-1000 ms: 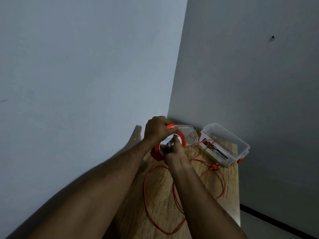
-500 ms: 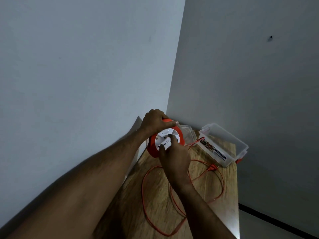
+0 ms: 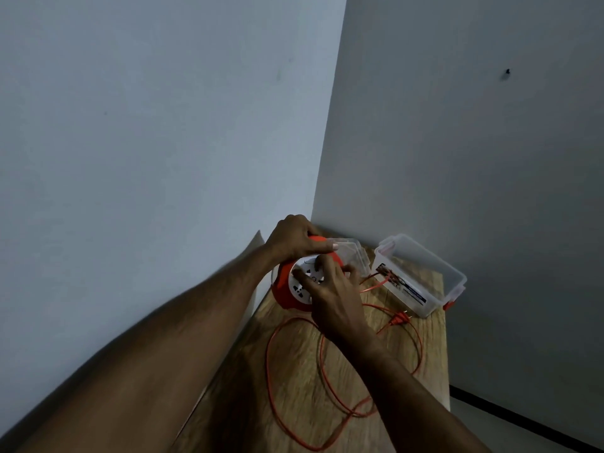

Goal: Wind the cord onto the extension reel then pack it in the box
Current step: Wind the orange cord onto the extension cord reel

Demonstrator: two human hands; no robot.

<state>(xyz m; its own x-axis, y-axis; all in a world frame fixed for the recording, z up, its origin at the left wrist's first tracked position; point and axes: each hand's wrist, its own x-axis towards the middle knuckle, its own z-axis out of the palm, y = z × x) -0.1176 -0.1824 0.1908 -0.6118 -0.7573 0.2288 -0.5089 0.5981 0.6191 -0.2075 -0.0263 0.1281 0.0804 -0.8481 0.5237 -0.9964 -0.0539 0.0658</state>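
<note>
**Reel gripped in the corner, box waiting open**

The left hand (image 3: 295,238) grips the orange reel (image 3: 287,291) by its rim; the right hand (image 3: 330,289) spreads its fingers on the white face. Loose cord (image 3: 271,371) loops over the counter (image 3: 294,403). The clear box (image 3: 421,273) nearby holds a labelled item, unclear.

Right hand (image 3: 330,289) went from pinching at the reel (image 3: 294,286) face with bunched fingers to fingers (image 3: 318,261) spread flat over the white socket face. Reel face now tilted more toward the viewer. Cord (image 3: 294,380) loops on the counter (image 3: 431,354) shifted slightly.
</note>
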